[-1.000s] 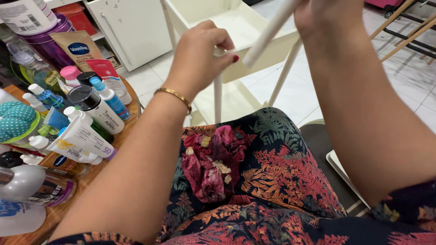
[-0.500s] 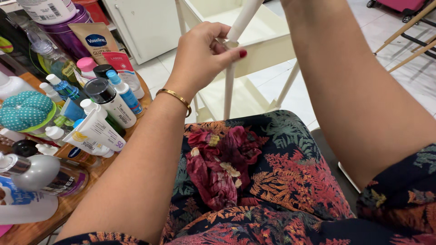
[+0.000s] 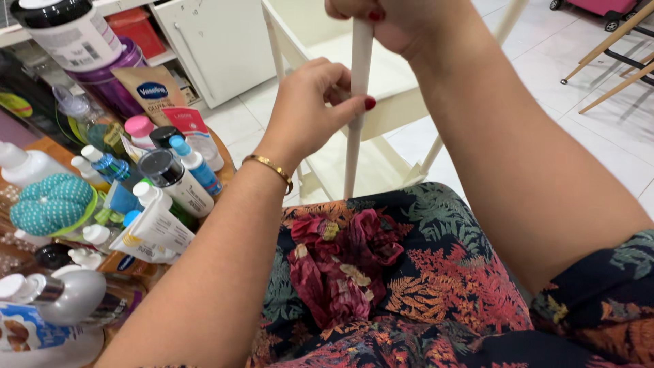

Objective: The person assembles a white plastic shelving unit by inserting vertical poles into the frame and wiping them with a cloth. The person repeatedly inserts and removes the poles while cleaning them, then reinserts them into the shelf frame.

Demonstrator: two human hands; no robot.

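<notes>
My right hand (image 3: 398, 24) grips the top of a white pole (image 3: 360, 58) and holds it upright. My left hand (image 3: 310, 102), with a gold bangle on the wrist, pinches the spot where this pole meets a lower white post (image 3: 351, 160) of a white shelf rack (image 3: 398, 105). The two pieces stand in one line. A crumpled red floral cloth (image 3: 337, 266) lies on my lap, below both hands.
A small round wooden table (image 3: 41, 146) at my left is crowded with several bottles and tubes (image 3: 174, 177), a teal dotted cushion (image 3: 51, 204) and a silver-capped bottle (image 3: 65, 296). White cabinet (image 3: 218, 41) behind. Wooden legs (image 3: 613, 51) at right on the tiled floor.
The white pole has swung from a slant to upright and come down onto the lower post. My left hand has closed round the joint; my right hand has moved over the top.
</notes>
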